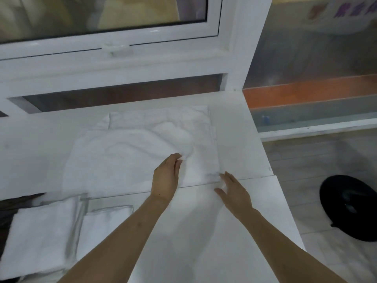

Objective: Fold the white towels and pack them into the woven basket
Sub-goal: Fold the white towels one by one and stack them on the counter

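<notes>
There is one view only, worn on the person's head, looking forward and steeply down over a white table (230, 127) from close above its near edge. The wide lens bends the white window frame (114, 64) at the far side. Both forearms reach in from the bottom edge, so the camera sits just behind and above them. The floor (306, 166) shows off to the right, beyond the table's corner.

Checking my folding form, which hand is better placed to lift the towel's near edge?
Probably the left hand: it already pinches the spread towel; the right hand only rests at the near corner.
</notes>
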Demonstrator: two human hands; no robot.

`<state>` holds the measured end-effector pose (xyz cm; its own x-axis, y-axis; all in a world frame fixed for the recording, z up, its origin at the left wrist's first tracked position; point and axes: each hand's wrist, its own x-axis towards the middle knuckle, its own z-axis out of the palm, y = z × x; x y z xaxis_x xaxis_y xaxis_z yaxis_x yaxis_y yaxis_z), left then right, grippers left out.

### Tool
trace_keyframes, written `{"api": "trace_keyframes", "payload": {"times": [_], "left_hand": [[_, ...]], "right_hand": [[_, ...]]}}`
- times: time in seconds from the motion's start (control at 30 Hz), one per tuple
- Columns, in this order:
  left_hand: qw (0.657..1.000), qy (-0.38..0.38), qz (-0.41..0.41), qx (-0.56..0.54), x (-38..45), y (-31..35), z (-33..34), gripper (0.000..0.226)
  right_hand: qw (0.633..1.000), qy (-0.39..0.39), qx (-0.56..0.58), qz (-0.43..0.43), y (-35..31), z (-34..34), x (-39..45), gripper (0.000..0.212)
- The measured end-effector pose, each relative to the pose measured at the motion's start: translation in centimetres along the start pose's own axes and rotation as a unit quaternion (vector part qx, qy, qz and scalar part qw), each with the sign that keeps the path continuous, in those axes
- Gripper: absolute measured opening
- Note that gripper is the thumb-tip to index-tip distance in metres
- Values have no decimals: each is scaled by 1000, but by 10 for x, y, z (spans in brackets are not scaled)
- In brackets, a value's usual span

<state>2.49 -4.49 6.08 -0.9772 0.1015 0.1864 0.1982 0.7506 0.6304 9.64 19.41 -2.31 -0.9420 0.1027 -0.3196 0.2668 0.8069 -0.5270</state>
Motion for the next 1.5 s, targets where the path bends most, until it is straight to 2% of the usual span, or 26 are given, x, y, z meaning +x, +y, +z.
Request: {"api": "trace_keyframes", "payload": {"times": [0.1,0.27,0.33,0.37,0.47,0.5,0.6,0.67,0.8,0.93,1.07,1.23,1.5], "left_hand": [[999,-17,2,-52,-10,19,-40,23],[990,-34,37,-129,-31,56,-110,17],[985,-35,59,-157,-39,71,-138,14],[982,-36,71,-171,-42,78,-151,13],[975,-28,92,-202,-48,96,-189,12],[974,-18,90,-207,-48,99,-200,12],[972,14,69,-226,-45,102,-231,13],[968,11,68,-240,-45,102,-249,14],[967,-39,68,-241,-46,97,-279,20],[963,-71,50,-257,-39,92,-296,20],[964,7,-1,-266,-16,88,-308,7],[946,36,-58,-318,17,94,-317,7],[921,93,10,-378,27,148,-349,5]], "right_hand": [[997,64,39,-31,-49,-3,-28,61],[983,120,133,-46,-124,-20,-73,74],[976,147,149,-56,-140,-29,-90,73],[973,156,161,-51,-146,-34,-97,65],[962,180,202,-31,-160,-53,-116,21],[957,185,223,-32,-164,-62,-124,12],[929,176,319,-65,-179,-98,-156,5],[922,160,341,-96,-189,-124,-180,5],[907,166,357,-153,-206,-164,-210,9],[905,196,337,-172,-222,-192,-209,13],[910,233,303,-158,-234,-215,-186,9],[903,274,295,-149,-254,-250,-157,10],[875,326,306,-187,-272,-307,-177,7]]}}
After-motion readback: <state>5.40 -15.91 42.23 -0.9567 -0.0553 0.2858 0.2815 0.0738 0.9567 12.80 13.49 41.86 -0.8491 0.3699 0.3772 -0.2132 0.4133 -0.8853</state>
